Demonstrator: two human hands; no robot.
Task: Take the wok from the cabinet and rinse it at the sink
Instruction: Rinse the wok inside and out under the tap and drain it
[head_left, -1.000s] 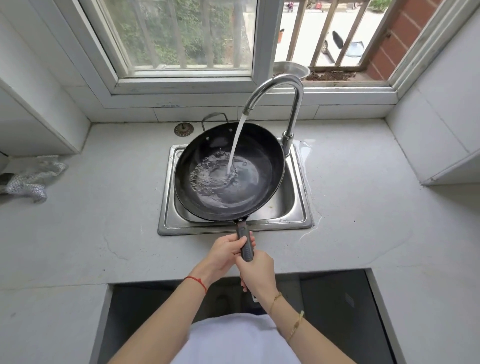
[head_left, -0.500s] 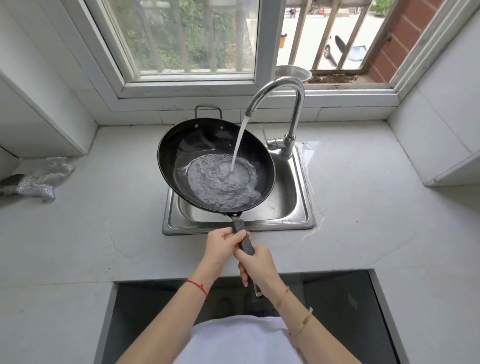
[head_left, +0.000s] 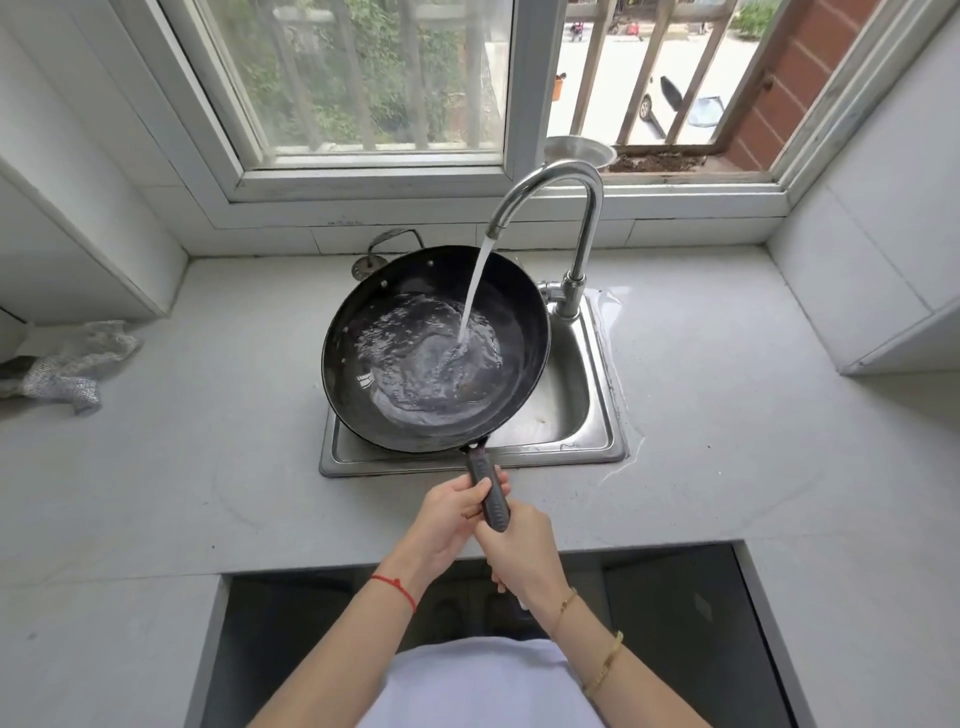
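Note:
A black wok (head_left: 363, 332) hangs over the left part of the steel sink (head_left: 582, 405), tilted, with water pooled and swirling inside. A stream from the curved chrome faucet (head_left: 587, 208) falls into its right half. Both hands grip the wok's dark handle (head_left: 491, 493) in front of the sink. My left hand (head_left: 447, 525) wraps the handle from the left. My right hand (head_left: 519, 545) holds it lower down, from the right. The wok's small loop handle shows at its far rim.
A crumpled silver scouring cloth (head_left: 67, 369) lies on the grey counter (head_left: 182, 441) at far left. A metal bowl (head_left: 579, 150) sits on the window sill behind the faucet. White walls box in both sides. A dark opening (head_left: 291, 623) lies below the counter edge.
The wok has swung from over the middle of the sink toward the left and tilted, and the water inside has spread and swirled. Both hands kept their hold on the handle.

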